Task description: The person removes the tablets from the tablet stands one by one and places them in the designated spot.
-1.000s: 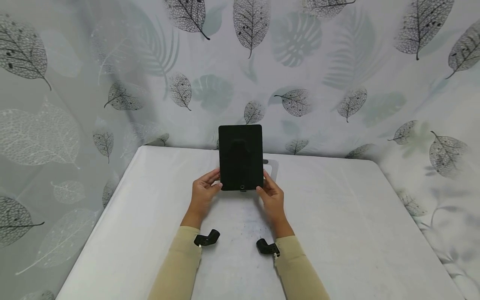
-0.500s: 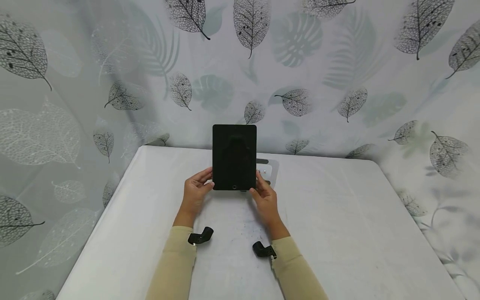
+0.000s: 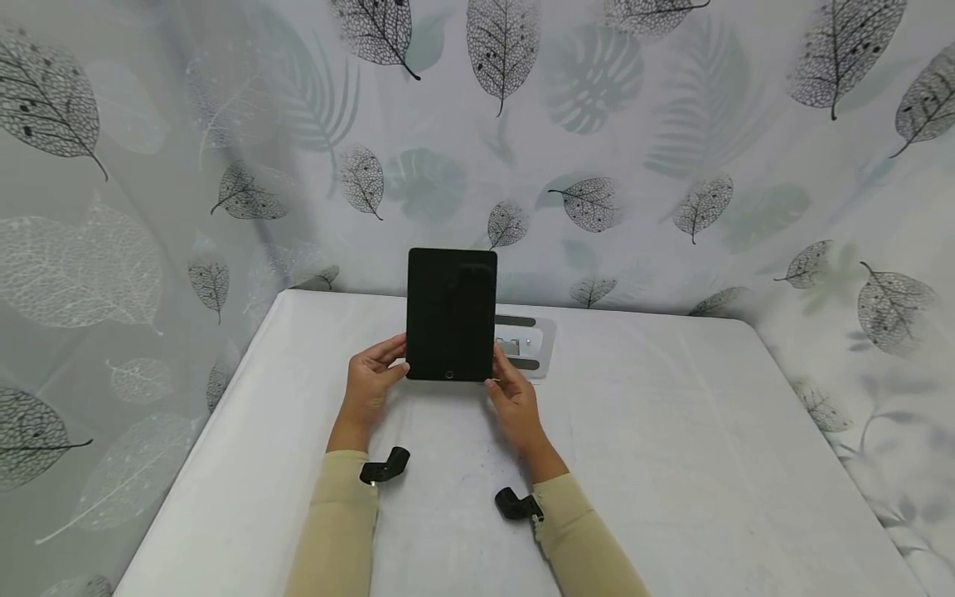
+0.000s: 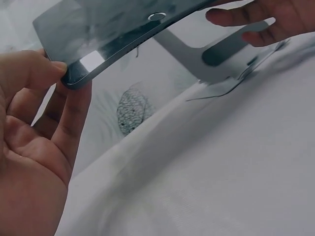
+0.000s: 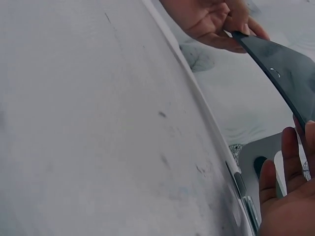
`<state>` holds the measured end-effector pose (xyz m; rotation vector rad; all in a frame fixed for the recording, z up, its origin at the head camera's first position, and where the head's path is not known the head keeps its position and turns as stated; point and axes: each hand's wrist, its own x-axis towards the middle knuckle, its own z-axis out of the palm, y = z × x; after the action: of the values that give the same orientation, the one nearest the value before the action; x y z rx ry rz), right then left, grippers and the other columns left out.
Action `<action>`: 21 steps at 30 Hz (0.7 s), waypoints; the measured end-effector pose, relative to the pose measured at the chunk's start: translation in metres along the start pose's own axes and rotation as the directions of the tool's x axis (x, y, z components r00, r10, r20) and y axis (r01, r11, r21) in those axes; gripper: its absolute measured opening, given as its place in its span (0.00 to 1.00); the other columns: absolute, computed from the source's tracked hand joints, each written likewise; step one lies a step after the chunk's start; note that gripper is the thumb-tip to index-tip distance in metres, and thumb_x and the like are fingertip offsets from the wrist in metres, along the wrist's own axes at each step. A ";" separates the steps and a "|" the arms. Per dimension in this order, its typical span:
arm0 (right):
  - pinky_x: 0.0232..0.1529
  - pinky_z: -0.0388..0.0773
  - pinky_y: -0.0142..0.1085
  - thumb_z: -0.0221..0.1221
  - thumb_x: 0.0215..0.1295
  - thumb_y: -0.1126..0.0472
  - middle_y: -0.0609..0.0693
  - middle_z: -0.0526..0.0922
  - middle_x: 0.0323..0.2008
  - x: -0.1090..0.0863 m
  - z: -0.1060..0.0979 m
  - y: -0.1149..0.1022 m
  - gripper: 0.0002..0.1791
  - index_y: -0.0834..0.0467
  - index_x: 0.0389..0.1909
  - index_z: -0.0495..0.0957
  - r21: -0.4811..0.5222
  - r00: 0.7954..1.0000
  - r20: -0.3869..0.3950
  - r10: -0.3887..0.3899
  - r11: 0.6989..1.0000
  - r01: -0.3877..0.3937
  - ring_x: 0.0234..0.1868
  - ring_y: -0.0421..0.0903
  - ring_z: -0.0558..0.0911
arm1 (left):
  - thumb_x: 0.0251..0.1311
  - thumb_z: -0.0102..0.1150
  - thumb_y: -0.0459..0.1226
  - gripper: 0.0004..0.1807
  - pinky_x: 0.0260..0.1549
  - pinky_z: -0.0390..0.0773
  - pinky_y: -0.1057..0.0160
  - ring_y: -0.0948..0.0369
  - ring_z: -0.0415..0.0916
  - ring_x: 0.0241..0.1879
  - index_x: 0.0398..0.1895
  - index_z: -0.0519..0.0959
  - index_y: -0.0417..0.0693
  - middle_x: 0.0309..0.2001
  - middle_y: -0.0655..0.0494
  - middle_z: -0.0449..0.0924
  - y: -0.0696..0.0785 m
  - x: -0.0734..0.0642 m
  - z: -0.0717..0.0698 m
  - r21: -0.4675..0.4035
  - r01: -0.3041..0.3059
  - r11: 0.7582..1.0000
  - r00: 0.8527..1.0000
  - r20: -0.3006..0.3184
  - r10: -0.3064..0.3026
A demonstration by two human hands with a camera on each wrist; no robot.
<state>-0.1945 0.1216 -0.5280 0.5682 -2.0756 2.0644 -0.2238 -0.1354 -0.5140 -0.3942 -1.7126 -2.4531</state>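
A black tablet (image 3: 451,315) with a round home button is held upright above the far part of the table. My left hand (image 3: 368,385) pinches its lower left corner, thumb on the front and fingers behind, as the left wrist view shows at the tablet's corner (image 4: 83,69). At the lower right corner my right hand (image 3: 516,406) grips the edge between thumb and fingers. Behind the tablet, partly hidden by it, stands a grey metal stand (image 3: 547,344) with dark pads; in the right wrist view the stand (image 5: 263,147) is beyond the right fingers.
The table (image 3: 656,448) has a white cloth with some faint marks. A leaf-patterned curtain (image 3: 597,124) hangs behind the table and along both sides. Black wrist mounts (image 3: 385,466) sit at both sleeve cuffs.
Both hands have moved left with the tablet still held upright. More of the grey stand now shows to the tablet's right.
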 end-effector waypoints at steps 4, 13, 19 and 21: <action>0.61 0.74 0.22 0.52 0.75 0.73 0.69 0.70 0.70 -0.001 0.005 -0.001 0.33 0.64 0.78 0.57 0.004 1.000 0.013 0.007 1.000 -0.007 0.63 0.28 0.75 | 0.56 0.59 0.14 0.28 0.38 0.81 0.75 0.67 0.82 0.49 0.63 0.72 0.21 0.48 0.65 0.89 0.003 -0.001 -0.008 0.009 -0.005 1.000 1.000 0.002 0.005; 0.59 0.74 0.22 0.51 0.74 0.74 0.65 0.67 0.74 -0.001 0.014 -0.002 0.33 0.62 0.78 0.58 -0.024 0.999 0.033 0.018 1.000 -0.018 0.62 0.28 0.75 | 0.55 0.60 0.14 0.27 0.39 0.82 0.75 0.67 0.83 0.49 0.61 0.77 0.26 0.48 0.63 0.89 0.004 -0.001 -0.021 0.015 -0.005 1.000 1.000 0.003 0.005; 0.57 0.76 0.23 0.51 0.74 0.74 0.69 0.66 0.73 -0.001 0.018 0.000 0.34 0.64 0.79 0.55 0.025 0.997 0.076 0.007 1.000 -0.009 0.62 0.28 0.76 | 0.55 0.60 0.14 0.26 0.40 0.82 0.75 0.68 0.84 0.50 0.60 0.77 0.26 0.47 0.64 0.90 0.007 -0.002 -0.028 0.036 0.021 0.999 1.000 -0.010 -0.020; 0.56 0.76 0.23 0.51 0.74 0.74 0.68 0.66 0.73 -0.002 0.019 -0.001 0.35 0.62 0.79 0.55 0.028 0.996 0.086 0.024 0.999 -0.026 0.62 0.29 0.76 | 0.55 0.61 0.15 0.27 0.40 0.82 0.75 0.68 0.84 0.50 0.61 0.76 0.25 0.46 0.65 0.90 0.009 -0.002 -0.030 0.043 0.037 0.998 0.999 -0.017 -0.036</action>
<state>-0.1893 0.1027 -0.5285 0.6493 -2.1123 2.1236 -0.2236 -0.1666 -0.5162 -0.3397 -1.7783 -2.4327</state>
